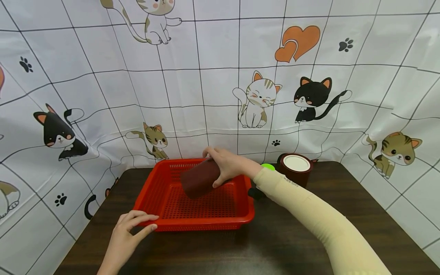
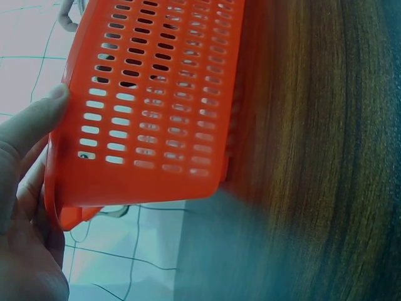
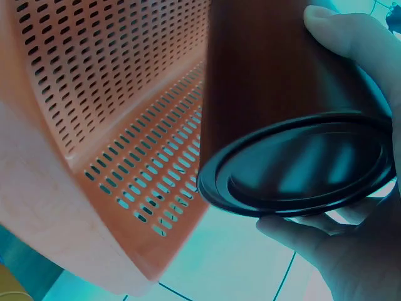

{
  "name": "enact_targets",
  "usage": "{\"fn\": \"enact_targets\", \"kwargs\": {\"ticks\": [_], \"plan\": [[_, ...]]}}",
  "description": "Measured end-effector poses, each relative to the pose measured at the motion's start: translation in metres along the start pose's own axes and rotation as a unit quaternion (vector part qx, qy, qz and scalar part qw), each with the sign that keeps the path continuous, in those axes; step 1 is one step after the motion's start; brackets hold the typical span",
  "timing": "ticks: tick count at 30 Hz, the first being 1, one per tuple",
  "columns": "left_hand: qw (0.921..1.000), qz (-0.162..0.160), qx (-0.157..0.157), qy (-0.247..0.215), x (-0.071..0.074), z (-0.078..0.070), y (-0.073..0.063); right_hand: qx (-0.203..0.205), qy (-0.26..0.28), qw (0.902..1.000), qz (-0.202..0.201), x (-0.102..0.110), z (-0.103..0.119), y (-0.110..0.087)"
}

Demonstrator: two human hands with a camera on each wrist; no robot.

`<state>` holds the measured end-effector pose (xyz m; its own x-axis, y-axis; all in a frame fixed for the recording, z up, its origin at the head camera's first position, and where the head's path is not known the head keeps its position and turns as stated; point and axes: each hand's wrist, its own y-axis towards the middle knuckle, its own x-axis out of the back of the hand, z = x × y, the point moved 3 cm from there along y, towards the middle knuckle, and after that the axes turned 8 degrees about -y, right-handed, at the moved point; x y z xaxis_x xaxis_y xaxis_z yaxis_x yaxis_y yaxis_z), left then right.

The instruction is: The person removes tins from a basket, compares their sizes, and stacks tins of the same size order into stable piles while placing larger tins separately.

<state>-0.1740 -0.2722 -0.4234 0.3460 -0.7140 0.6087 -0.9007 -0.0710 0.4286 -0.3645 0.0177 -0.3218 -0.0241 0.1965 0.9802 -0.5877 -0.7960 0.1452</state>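
Over the red plastic basket (image 1: 199, 226), my right hand (image 1: 227, 164) holds a dark brown cylindrical canister (image 1: 199, 179), tilted on its side. In the right wrist view the round end of the canister (image 3: 307, 169) faces the camera, with thumb and fingers on opposite sides of it. My left hand (image 1: 128, 233) pinches the basket's near left corner. The left wrist view shows the thumb (image 2: 41, 119) on one side of the rim and the fingers on the other, beside the slotted basket wall (image 2: 144, 169).
Behind the right forearm stands a dark brown canister with a white lid (image 1: 296, 163). A bright green thing (image 1: 268, 167) and a black object (image 1: 256, 193), both partly hidden, are right of the basket. Cat-printed sheeting (image 1: 220, 95) rises behind the dark wooden table (image 1: 206, 252).
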Motion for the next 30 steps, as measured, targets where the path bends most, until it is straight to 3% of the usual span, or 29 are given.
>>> {"fn": "enact_targets", "kwargs": {"ticks": [14, 22, 30], "plan": [[1.0, -0.002, 0.002, 0.002, -0.001, 0.001, 0.0, -0.007, -0.058, 0.9981, 0.021, -0.006, -0.001, -0.001], [1.0, 0.001, 0.008, -0.003, 0.0, -0.001, 0.0, -0.009, -0.117, 0.9914, 0.059, -0.011, 0.0, 0.001], [1.0, 0.001, 0.004, -0.006, -0.001, -0.001, 0.0, -0.012, -0.104, 0.9901, 0.093, -0.012, -0.001, 0.007]]}}
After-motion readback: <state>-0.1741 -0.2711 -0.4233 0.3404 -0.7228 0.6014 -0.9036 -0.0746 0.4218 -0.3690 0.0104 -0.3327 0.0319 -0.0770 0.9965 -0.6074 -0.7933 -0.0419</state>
